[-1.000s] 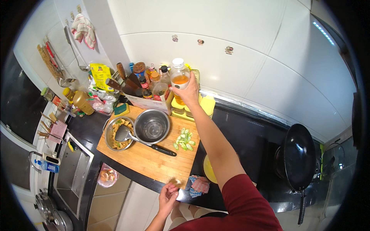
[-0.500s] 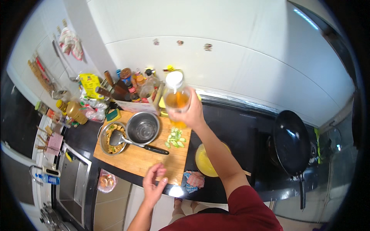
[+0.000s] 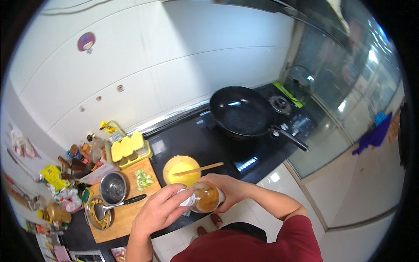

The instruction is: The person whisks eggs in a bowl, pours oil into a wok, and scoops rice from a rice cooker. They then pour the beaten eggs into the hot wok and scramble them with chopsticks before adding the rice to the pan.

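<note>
In front of me, my right hand [image 3: 231, 191] is wrapped round the body of a clear bottle [image 3: 207, 199] of amber liquid that looks like cooking oil. My left hand [image 3: 158, 208] has its fingers closed on the bottle's white cap [image 3: 189, 199]. The bottle is tilted, its cap toward the left. Just beyond it stands a glass bowl [image 3: 166, 167] of yellow liquid like beaten egg, with wooden chopsticks [image 3: 203, 168] laid across it. Sliced green vegetable pieces [image 3: 143, 179] lie on a wooden cutting board [image 3: 124, 223] to the left.
A black wok [image 3: 242, 112] sits on the cooktop, its handle pointing right. The board carries an empty-looking metal bowl [image 3: 112, 188] and a metal bowl of food [image 3: 99, 220] with a black-handled ladle [image 3: 133, 200]. Behind them are a yellow-lidded seasoning box [image 3: 129, 147] and several bottles.
My right hand has brought the bottle from beside the seasonings back toward my body. My left hand has closed on its cap. The view has swung right, toward the wok.
</note>
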{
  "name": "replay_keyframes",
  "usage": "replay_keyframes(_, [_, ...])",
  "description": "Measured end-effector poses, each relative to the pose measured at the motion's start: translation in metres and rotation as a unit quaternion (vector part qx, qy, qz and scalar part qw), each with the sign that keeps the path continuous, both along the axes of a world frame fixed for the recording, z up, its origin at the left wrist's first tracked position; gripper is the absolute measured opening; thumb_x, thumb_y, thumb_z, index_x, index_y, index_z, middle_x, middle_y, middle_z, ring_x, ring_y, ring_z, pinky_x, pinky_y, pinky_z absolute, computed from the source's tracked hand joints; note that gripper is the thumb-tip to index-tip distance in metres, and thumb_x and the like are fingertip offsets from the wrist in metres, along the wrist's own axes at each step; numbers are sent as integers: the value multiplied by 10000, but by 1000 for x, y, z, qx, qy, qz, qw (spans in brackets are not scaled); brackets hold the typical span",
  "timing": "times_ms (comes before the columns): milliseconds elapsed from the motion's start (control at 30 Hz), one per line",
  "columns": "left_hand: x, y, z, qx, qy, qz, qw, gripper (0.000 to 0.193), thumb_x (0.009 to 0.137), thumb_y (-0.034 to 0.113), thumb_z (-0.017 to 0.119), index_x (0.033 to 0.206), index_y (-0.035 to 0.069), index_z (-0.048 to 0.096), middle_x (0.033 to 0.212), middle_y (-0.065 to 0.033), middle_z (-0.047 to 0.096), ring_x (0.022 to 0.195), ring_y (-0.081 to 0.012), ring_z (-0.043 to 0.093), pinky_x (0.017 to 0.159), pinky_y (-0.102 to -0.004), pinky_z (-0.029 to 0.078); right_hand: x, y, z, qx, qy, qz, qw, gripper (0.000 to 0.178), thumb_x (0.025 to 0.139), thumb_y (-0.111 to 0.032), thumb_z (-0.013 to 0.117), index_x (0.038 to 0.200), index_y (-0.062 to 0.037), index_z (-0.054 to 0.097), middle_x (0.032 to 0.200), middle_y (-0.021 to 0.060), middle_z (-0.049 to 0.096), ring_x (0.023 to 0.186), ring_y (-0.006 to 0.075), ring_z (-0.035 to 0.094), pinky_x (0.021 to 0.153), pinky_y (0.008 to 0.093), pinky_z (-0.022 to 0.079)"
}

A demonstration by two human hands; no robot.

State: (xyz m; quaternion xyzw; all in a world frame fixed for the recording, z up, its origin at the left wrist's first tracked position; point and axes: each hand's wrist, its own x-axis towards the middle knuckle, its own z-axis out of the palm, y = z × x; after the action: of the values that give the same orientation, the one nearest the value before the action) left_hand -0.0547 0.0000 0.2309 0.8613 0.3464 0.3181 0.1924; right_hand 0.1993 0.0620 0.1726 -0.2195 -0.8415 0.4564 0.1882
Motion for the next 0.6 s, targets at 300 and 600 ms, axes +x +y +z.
replay_keyframes(300, [78, 23, -13, -32, -71, 79, 994, 292, 824, 114, 670, 1070, 4, 558, 886, -168, 587, 722, -325, 601, 657, -365, 491, 54, -45, 17, 60, -44, -249, 966, 808, 581, -230, 814, 1262, -16, 434, 1155, 203, 529, 1102, 356, 524, 946, 398, 424])
replay_keyframes(600, [104, 51, -47, -112, -259, 226, 932, 129, 888, 112, 605, 950, 25, 533, 739, 9, 507, 646, -67, 458, 581, -222, 389, 111, -38, -4, 145, -68, -388, 908, 764, 561, -244, 826, 1190, -13, 459, 1124, 208, 541, 1076, 364, 547, 911, 399, 453])
